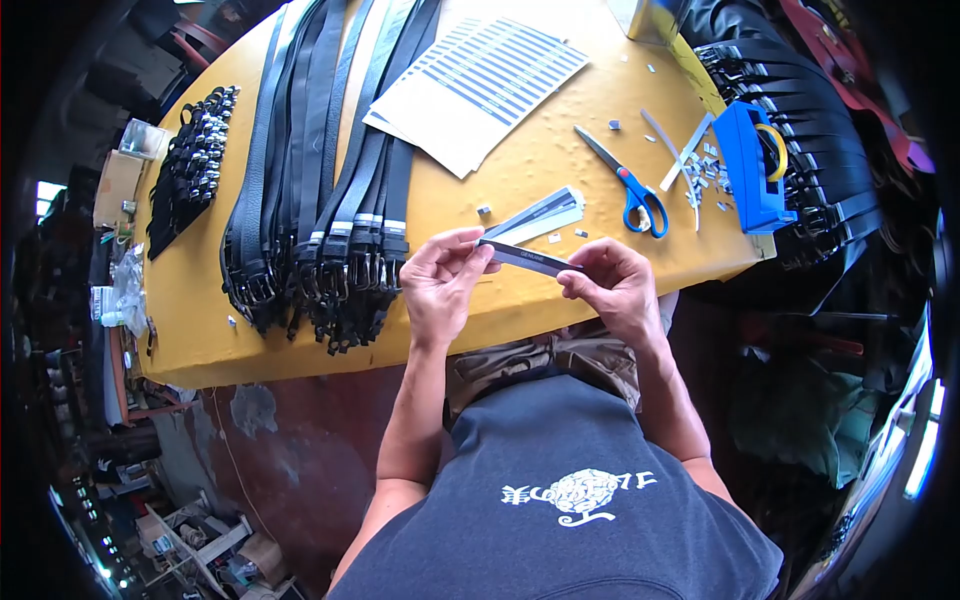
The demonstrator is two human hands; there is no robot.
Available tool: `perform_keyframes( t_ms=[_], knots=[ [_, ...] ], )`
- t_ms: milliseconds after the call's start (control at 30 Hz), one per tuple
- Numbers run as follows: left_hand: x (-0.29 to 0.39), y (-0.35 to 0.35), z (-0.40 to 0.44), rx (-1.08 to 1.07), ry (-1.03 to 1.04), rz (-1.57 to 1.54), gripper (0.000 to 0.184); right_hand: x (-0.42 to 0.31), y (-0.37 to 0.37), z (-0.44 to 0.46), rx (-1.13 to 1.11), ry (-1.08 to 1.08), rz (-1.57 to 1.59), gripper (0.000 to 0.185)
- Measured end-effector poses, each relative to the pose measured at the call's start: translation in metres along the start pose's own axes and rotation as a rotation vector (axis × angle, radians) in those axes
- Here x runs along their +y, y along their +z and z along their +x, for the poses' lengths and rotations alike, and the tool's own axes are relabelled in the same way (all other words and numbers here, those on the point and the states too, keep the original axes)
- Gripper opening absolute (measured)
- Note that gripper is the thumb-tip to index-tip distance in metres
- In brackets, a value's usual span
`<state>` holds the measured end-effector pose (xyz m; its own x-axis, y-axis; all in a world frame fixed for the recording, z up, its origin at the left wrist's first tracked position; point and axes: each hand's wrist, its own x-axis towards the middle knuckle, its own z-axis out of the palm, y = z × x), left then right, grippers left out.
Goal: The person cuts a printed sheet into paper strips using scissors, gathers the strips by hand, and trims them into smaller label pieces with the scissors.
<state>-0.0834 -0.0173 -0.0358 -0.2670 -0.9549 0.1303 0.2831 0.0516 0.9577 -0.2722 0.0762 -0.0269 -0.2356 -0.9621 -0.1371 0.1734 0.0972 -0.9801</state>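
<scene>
A narrow dark label strip [530, 259] with pale lettering is stretched between my two hands above the table's near edge. My left hand [440, 283] pinches its left end, and my right hand [613, 285] pinches the right end between thumb and fingers. Just beyond the hands lies a small fan of similar printed strips [545, 212], partly covered by my left fingers. Scissors [636, 193] with blue and red handles rest to the right, blades pointing away. Printed label sheets [480, 85] overlap farther back.
Black belts with buckles [330, 170] lie on the yellow-covered table [420, 335] at left, beside a smaller pile of buckled straps [195, 150]. A blue tape dispenser [750, 168] stands at the right edge near small cut scraps [708, 170]. More black belts [815, 150] hang beyond it.
</scene>
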Motion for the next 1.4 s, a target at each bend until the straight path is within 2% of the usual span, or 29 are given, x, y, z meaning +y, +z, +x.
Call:
perform_keyframes(
  t_ms=[33, 233, 333, 367, 467, 500, 600, 633, 733, 867, 900, 967, 1000, 1067, 1133, 1233, 1400],
  knots=[
    [0.0, 0.0, 0.0, 0.0, 0.0, 0.005, 0.018, -0.003, 0.002, 0.0, 0.027, 0.019, 0.012, 0.025],
    [0.003, -0.01, -0.001, -0.051, -0.042, 0.012, 0.012, -0.004, -0.002, 0.006, -0.001, 0.012, 0.069, 0.016],
    [0.011, -0.024, 0.002, -0.146, -0.152, 0.09, 0.012, -0.001, -0.003, 0.005, -0.027, -0.009, 0.016, 0.011],
    [0.015, -0.027, 0.003, -0.175, -0.246, 0.137, 0.018, -0.001, -0.002, 0.005, -0.039, -0.004, -0.021, 0.011],
    [0.036, -0.033, 0.015, -0.421, -0.325, 0.612, 0.025, -0.006, 0.002, 0.002, -0.101, 0.022, -0.155, 0.008],
    [0.043, -0.031, 0.019, -0.547, -0.208, 0.81, 0.032, -0.01, 0.004, 0.001, -0.137, 0.037, -0.216, 0.008],
    [0.047, -0.012, 0.02, -0.699, -0.017, 1.051, 0.033, -0.013, 0.011, 0.002, -0.217, 0.03, -0.363, 0.013],
    [0.042, -0.006, 0.022, -0.778, -0.057, 0.942, 0.028, -0.018, 0.015, 0.002, -0.219, 0.027, -0.389, 0.013],
    [0.031, 0.008, 0.024, -0.8, -0.459, 0.783, 0.026, -0.022, 0.014, 0.006, -0.209, 0.006, -0.389, 0.015],
    [0.024, 0.013, 0.027, -0.775, -0.549, 0.757, 0.024, -0.008, 0.0, 0.014, -0.135, 0.002, -0.348, 0.013],
    [0.01, 0.006, 0.029, -0.763, -0.52, 0.67, 0.021, 0.008, -0.011, 0.022, 0.023, -0.155, -0.364, 0.016],
    [0.006, -0.001, 0.035, -0.734, -0.658, 0.52, 0.021, -0.01, -0.038, 0.033, 0.268, -0.33, -0.818, 0.014],
    [0.006, -0.003, 0.037, -0.717, -0.723, 0.442, 0.021, -0.007, -0.059, 0.041, 0.361, -0.311, -0.98, 0.017],
    [0.004, -0.006, 0.038, -0.745, -0.736, 0.401, 0.021, 0.005, -0.09, 0.048, 0.404, -0.219, -1.272, 0.034],
    [0.002, -0.006, 0.04, -0.767, -0.76, 0.354, 0.02, 0.01, -0.103, 0.056, 0.324, -0.107, -1.373, 0.039],
    [0.007, -0.002, 0.043, -0.779, -0.733, 0.377, 0.02, 0.004, -0.098, 0.061, 0.324, -0.111, -1.47, 0.045],
    [0.004, -0.005, 0.044, -0.788, -0.69, 0.367, 0.019, 0.007, -0.097, 0.075, 0.282, -0.037, -1.464, 0.043]
  ],
)
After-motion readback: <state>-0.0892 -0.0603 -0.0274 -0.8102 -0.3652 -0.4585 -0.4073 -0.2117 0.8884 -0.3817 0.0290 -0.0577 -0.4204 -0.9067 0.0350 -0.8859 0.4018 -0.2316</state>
